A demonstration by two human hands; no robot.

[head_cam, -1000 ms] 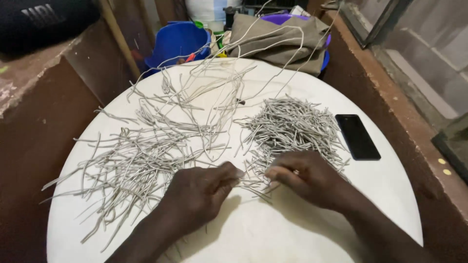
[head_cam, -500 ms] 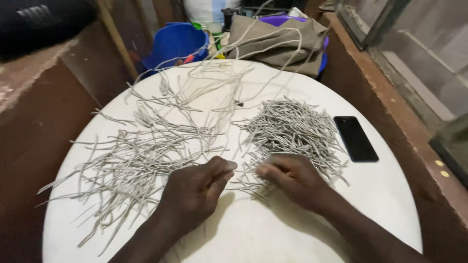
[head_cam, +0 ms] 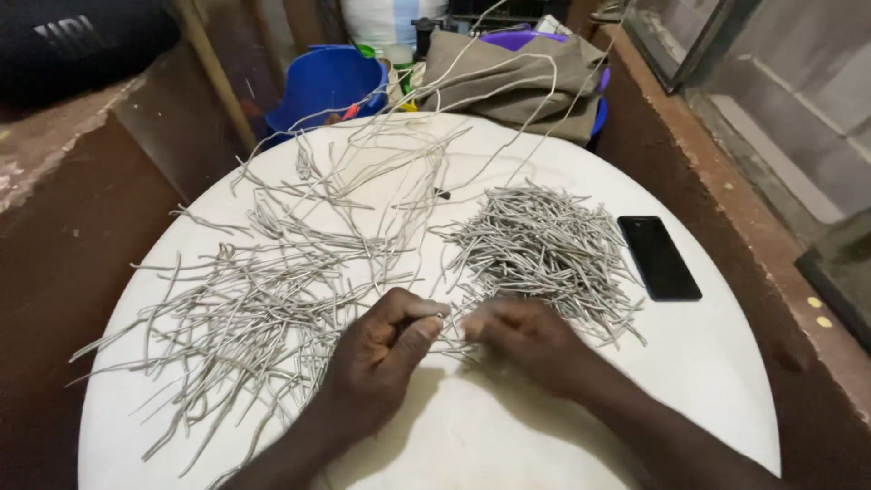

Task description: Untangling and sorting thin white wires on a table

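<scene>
both hands (head_cam: 454, 340) drew closer, pinching grey wire (head_cam: 446, 319).

On the round white desk (head_cam: 562, 436) both hands meet near the front edge. The left hand (head_cam: 386, 349) pinches a thin grey strand (head_cam: 445, 318) in a closed grip; the right hand (head_cam: 526, 340) touches the same strand (its fingers look blurred). A loose pile of long strands (head_cam: 245, 318) lies left, a dense pile of short pieces (head_cam: 544, 245) lies right, beside a black phone (head_cam: 660, 258).
</scene>
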